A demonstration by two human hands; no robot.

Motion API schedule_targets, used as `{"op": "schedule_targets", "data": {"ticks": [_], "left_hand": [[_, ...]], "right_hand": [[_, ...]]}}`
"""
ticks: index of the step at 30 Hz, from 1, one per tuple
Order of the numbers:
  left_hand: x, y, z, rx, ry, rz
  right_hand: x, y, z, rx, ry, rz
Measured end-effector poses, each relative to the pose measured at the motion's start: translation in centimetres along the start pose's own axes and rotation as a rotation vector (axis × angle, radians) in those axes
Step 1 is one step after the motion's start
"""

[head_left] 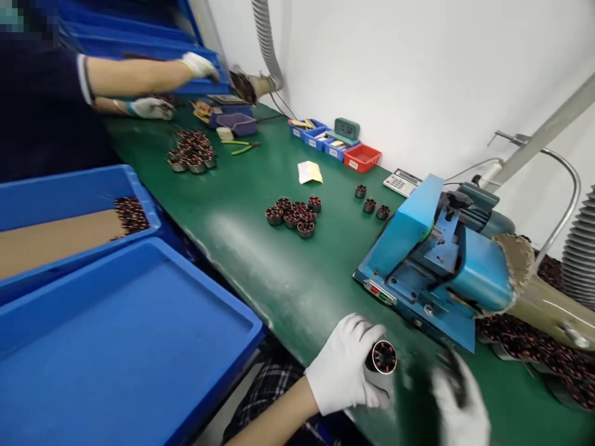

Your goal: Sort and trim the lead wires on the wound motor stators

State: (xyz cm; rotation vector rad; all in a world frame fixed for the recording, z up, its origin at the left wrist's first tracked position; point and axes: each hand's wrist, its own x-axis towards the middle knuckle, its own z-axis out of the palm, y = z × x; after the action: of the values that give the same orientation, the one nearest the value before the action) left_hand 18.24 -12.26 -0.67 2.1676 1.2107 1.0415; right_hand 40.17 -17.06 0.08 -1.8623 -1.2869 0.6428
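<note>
Near the front edge of the green surface (242,248), a white-gloved left hand (346,371) grips a small round copper-wound motor part (383,357). Just beside it, the right hand (458,399) is blurred; its grip cannot be told. A blue machine (418,266) stands close behind.

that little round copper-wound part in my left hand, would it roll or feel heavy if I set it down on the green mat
The small round copper-wound metal part in the white-gloved left hand probably feels heavy for its size. On end, like the cluster of similar parts, it should sit still; on its side it could roll.
</note>
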Motion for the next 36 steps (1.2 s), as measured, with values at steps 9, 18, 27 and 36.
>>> {"op": "schedule_targets", "data": {"ticks": [9, 18, 27, 36], "left_hand": [[1.6, -0.4, 1.0, -0.105, -0.266, -0.029], [1.4, 0.5, 0.3, -0.114, -0.172, -0.034], [1.7, -0.7, 0.0, -0.259, -0.272, -0.014], [1.3, 0.0, 0.5, -0.178, -0.173, -0.091]], "right_hand": [[0.8, -4.2, 5.6, 0.235, -0.226, 0.021], [3.2, -7.6, 0.6, 0.948, 0.301, 0.243], [0.5, -5.1, 5.5, 0.327, -0.232, 0.138], [1.3, -4.2, 0.6, 0.727, 0.145, 0.277]]}}
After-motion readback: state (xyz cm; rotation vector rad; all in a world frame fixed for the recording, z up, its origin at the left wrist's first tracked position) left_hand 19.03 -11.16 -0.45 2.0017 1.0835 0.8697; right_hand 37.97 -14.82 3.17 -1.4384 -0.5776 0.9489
